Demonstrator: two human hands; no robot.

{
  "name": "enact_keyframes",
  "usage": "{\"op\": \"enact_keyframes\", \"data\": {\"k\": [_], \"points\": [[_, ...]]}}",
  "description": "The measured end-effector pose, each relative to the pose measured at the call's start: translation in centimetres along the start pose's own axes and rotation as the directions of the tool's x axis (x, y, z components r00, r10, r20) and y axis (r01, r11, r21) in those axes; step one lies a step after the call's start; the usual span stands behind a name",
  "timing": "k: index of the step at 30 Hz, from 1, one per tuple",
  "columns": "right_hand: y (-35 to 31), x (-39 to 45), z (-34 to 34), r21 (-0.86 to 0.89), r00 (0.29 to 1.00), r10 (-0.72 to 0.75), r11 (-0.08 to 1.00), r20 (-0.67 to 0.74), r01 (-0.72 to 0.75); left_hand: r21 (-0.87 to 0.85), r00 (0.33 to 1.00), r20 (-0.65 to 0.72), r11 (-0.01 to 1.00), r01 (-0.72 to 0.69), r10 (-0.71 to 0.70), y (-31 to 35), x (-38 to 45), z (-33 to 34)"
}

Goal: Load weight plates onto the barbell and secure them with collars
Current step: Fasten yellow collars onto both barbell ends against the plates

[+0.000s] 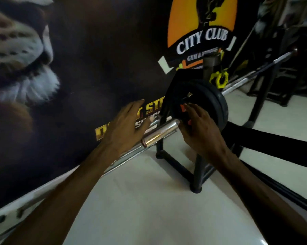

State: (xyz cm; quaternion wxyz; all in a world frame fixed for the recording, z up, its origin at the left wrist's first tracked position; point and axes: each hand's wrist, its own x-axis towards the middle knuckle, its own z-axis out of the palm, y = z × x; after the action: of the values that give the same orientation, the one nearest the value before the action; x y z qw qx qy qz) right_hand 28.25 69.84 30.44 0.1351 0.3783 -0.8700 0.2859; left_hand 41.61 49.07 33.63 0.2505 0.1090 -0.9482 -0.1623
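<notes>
— Where are the arms?

— Both forearms reach up from the bottom edge, bare, running forward and converging toward the middle of the view.

— And the left hand?

— Seen from the back, palm turned away, wrist nearly straight. Its fingers are stretched out and slightly spread, pointing up and to the right. It looks loose and flat, gripping nothing.

— The right hand?

— Also back-up, a little higher and just right of the left, the two near each other but apart. Its fingers curve forward and to the left, partly curled; whether they close on anything I cannot tell.

— Sleeves?

— None visible on either arm.
</notes>
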Motion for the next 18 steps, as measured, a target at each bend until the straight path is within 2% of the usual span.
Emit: {"op": "enact_keyframes", "data": {"k": [6,8,12,18], "points": [[-1.0,5.2,1.9,-0.119,0.973,0.188,0.972,-0.131,-0.204,-0.137,0.979,0.017,0.971,-0.197,0.202,-6.2,10.2,3.5],[-1.5,6.9,2.2,-0.146,0.954,0.245,0.952,-0.172,-0.271,-0.225,0.961,0.074,0.943,-0.246,0.268,-7.4,13.7,4.2],[-2.9,9.8,1.9,-0.177,0.904,0.311,0.911,-0.295,-0.371,-0.334,0.91,0.088,0.873,-0.356,0.405,-8.3,20.2,5.3],[-3.3,12.1,2.0,-0.216,0.823,0.418,0.826,-0.384,-0.52,-0.386,0.84,0.068,0.79,-0.476,0.538,-7.3,25.8,8.1]]}}
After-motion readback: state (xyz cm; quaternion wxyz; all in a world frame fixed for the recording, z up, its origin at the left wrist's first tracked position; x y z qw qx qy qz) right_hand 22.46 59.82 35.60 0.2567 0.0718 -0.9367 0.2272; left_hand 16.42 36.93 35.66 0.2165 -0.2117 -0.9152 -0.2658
